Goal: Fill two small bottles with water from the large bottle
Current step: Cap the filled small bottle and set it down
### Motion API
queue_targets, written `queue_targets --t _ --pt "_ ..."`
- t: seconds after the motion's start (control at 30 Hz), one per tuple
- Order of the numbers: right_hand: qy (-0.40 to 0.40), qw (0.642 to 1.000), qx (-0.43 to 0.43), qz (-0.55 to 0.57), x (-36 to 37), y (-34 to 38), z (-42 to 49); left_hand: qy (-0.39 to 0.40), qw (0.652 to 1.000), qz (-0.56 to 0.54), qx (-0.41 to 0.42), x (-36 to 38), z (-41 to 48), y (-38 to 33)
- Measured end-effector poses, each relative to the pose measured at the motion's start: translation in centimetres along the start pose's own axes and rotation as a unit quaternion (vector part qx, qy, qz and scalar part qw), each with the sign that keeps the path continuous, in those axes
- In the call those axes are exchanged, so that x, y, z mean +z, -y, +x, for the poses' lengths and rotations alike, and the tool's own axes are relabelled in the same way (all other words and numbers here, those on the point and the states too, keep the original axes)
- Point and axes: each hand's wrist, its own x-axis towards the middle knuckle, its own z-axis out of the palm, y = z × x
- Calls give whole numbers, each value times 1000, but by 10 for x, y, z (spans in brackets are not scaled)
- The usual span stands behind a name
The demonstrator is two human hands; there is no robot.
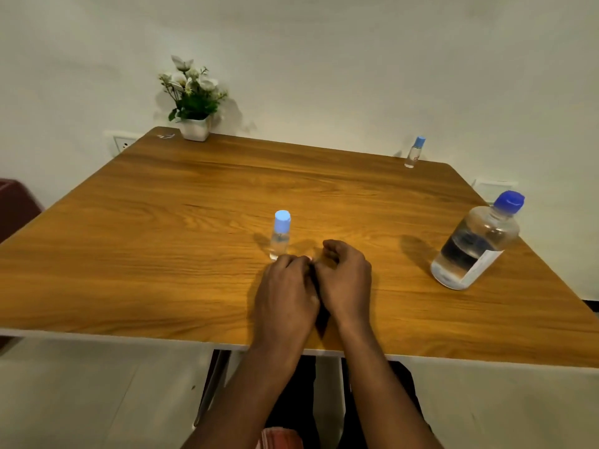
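Observation:
A small clear bottle (pixel 280 234) with a light blue cap stands upright near the middle of the wooden table (pixel 162 222). Just in front of it, my left hand (pixel 287 293) and my right hand (pixel 345 280) rest side by side on the tabletop, fingers curled, touching each other and holding nothing. My left fingertips lie close to the bottle's base. A second small capped bottle (pixel 414 152) stands at the far right edge. The large clear bottle (pixel 475 247) with a dark blue cap stands at the right, partly filled with water.
A white pot of artificial flowers (pixel 194 102) sits at the table's far left corner against the wall. A wall socket (pixel 121 142) lies left of it. The table's front edge (pixel 129 335) runs just before my forearms. A dark red object (pixel 14 205) is at the left.

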Motion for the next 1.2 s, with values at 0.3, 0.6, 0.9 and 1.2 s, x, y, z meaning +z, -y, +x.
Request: queue_targets --t 0.3,0.6,0.9,1.2 --pt "44 998 -5 33 27 24 -17 -37 996 33 -74 -36 -3 36" --pt "8 999 -28 26 49 34 -15 -26 997 43 -64 -33 11 43" --pt "-94 994 11 49 37 17 33 35 998 52 -13 12 71 23" --pt "-164 985 48 16 8 -24 134 117 986 88 85 92 150 -20"
